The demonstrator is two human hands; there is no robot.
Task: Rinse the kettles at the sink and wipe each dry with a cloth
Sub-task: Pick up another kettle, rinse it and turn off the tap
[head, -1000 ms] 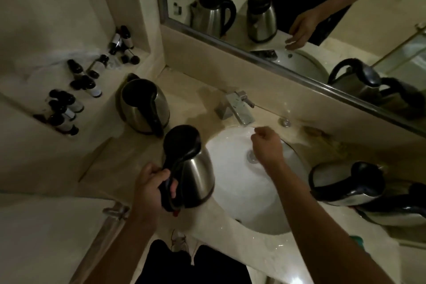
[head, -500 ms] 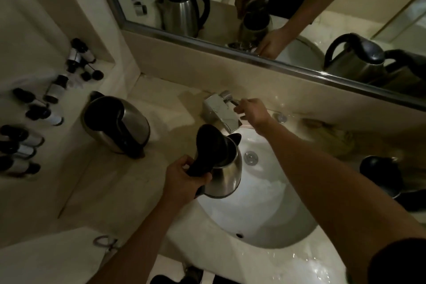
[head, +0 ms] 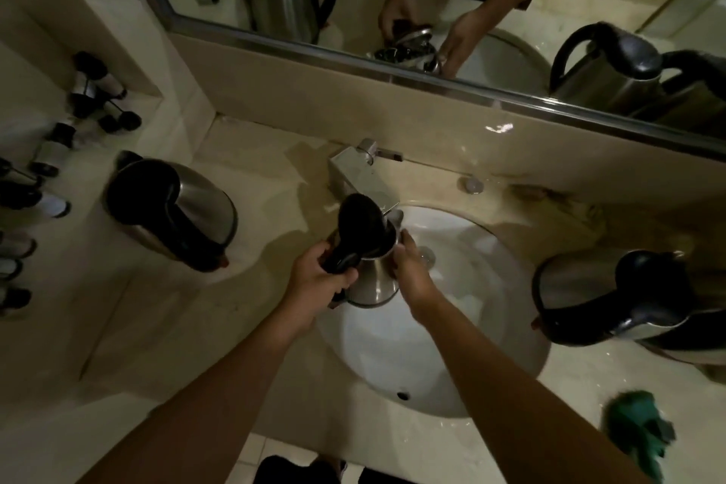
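Bottles (head: 59,153): about ten small, dark-capped, on the left ledge; labels unreadable.
Kettles: four, steel with black handles; one (head: 173,212) at the worktop's left, two at its right edge (head: 613,295).
Held kettle (head: 371,275): over the sink (head: 451,377), under the faucet (head: 361,177).
Left hand (head: 318,281): curled round its handle.
Right hand (head: 412,271): fingers against its body; grasp unclear.
Cloth (head: 636,428): one, green, crumpled, front right corner.

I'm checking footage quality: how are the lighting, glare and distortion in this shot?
Head view: dim, warm light; dark kettle lids lose detail. Small glare patches on the wet backsplash and counter near the green cloth, which looks smeared. Wide-angle lens bends the mirror frame.
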